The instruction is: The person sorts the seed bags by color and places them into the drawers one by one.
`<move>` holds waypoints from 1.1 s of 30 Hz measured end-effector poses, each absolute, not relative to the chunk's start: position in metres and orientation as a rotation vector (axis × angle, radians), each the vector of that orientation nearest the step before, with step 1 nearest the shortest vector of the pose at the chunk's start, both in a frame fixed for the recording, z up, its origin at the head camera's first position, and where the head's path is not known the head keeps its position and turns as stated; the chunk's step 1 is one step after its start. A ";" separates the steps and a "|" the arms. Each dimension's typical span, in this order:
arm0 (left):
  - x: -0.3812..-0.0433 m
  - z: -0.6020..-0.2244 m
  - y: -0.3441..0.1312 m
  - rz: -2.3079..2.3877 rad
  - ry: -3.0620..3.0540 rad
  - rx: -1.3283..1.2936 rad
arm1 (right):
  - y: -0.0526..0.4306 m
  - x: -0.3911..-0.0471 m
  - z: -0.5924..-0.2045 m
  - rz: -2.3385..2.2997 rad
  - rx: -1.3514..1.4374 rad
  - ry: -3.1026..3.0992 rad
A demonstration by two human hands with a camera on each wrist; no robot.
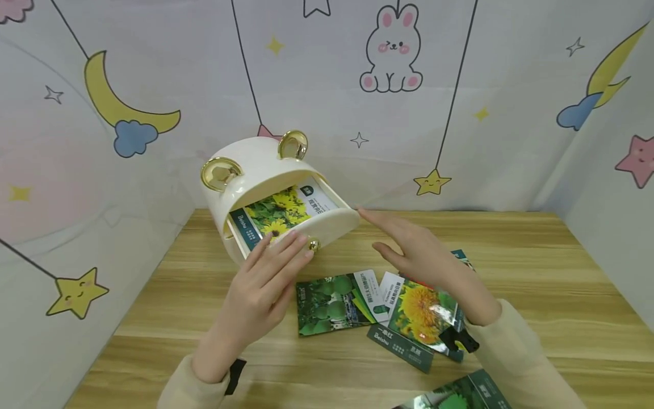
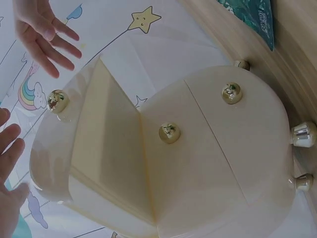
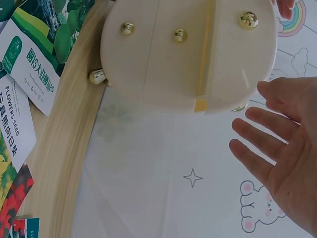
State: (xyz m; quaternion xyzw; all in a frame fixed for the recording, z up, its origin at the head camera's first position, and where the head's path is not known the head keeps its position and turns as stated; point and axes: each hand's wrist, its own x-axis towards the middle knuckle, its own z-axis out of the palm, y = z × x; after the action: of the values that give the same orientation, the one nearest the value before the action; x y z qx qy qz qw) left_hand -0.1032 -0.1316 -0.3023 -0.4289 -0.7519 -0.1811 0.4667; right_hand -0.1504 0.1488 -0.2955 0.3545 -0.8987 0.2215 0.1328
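Observation:
A white rounded drawer box (image 1: 260,156) with gold ears stands on the table, its upper drawer (image 1: 334,224) pulled out. Inside the drawer lies a seed packet (image 1: 286,207) printed with yellow flowers. My left hand (image 1: 258,298) is at the drawer's front, left of the gold knob (image 1: 314,244), its fingers extended; whether they touch it I cannot tell. At the drawer's right front corner is my right hand (image 1: 416,244), index finger stretched toward that corner, palm bare in the right wrist view. Two lower gold knobs (image 2: 169,133) show on the box's front in the left wrist view.
On the wooden table (image 1: 255,369), a green-fruit packet (image 1: 332,304) lies in front of the box. Overlapping it to the right is an orange-flower packet (image 1: 421,309), with other packets beneath. Another packet (image 1: 460,395) lies at the near edge. A printed cloth (image 1: 327,113) hangs behind.

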 end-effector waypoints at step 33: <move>-0.102 -0.331 -0.092 -0.348 -1.889 -1.331 | 0.200 -0.087 -0.305 0.375 0.943 -2.903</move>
State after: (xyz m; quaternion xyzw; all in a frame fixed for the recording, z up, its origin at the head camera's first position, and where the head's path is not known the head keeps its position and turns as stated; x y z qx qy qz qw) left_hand -0.1019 -0.0915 -0.3305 -0.5242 -0.7437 -0.1370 0.3916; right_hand -0.0867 0.2000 -0.3053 0.3064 -0.9435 0.1218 0.0331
